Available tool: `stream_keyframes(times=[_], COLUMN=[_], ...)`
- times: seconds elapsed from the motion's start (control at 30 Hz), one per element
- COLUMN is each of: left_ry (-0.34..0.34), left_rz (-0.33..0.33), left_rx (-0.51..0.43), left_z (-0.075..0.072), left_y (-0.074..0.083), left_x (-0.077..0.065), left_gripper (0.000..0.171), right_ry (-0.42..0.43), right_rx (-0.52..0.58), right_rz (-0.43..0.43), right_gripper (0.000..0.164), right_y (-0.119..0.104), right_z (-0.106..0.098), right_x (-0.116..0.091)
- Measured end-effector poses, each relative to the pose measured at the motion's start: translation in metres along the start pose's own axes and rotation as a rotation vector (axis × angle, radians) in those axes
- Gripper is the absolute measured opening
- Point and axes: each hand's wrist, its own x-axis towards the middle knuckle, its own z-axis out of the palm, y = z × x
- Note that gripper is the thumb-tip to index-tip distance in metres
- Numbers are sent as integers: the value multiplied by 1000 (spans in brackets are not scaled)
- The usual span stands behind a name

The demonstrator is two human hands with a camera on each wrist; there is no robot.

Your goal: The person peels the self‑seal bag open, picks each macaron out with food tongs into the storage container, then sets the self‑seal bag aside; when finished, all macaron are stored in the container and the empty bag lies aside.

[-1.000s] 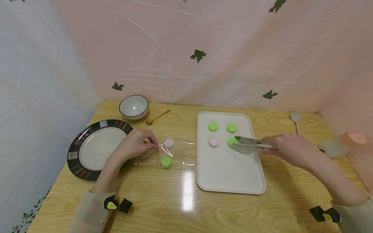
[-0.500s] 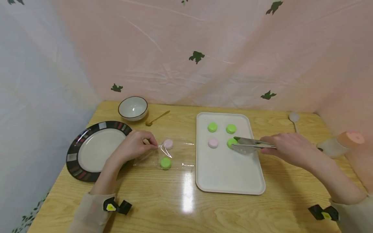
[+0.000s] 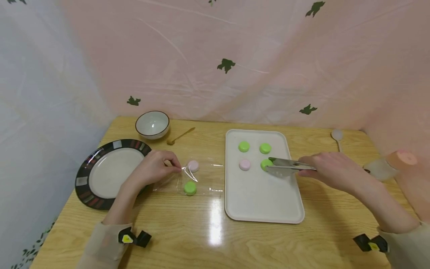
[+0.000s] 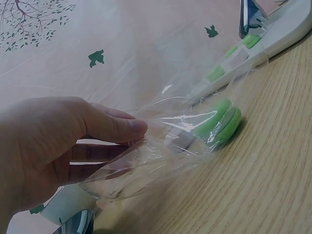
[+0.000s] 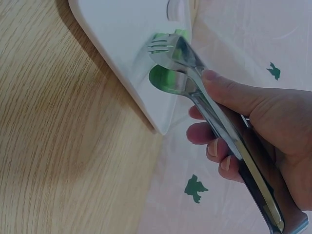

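Between thumb and fingers, my left hand pinches the edge of a clear plastic bag lying on the table. Inside the bag are a pink macaron and a green macaron. My right hand grips metal tongs by their arms. The tong tips lie either side of a green macaron on the white tray. A pink macaron and two more green macarons sit near it in rows.
A dark-rimmed plate stands left, partly behind my left forearm. A bowl and a small golden spoon lie behind it. At the right are a pale spoon and a jar with a pinkish lid. A curtain hangs behind the table.
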Motion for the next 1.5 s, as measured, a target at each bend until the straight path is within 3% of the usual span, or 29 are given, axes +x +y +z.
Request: stream_keyframes(times=[0.6,0.8,0.9,1.1,1.23,1.5], left_ry=[-8,-8,0,12,19,20], left_rz=[-10,-12,-5,2,8,6], left_rx=[8,15,23,32,29,33], left_z=[1,1,1,0,0,-2], left_y=[0,0,0,-2,-2,-1], left_x=[1,2,2,0,0,0], left_gripper=[8,8,7,8,9,11], right_ry=[-1,-1,52,201,214,173], right_rx=[0,26,26,-46,-63,-47], right_rz=[-16,0,1,-95,-183,-264], right_gripper=[19,37,45,46,45,33], right_y=[3,6,5,-18,-42,-79], right_z=[3,0,-1,-1,0,-4], right_x=[2,-1,2,21,39,57])
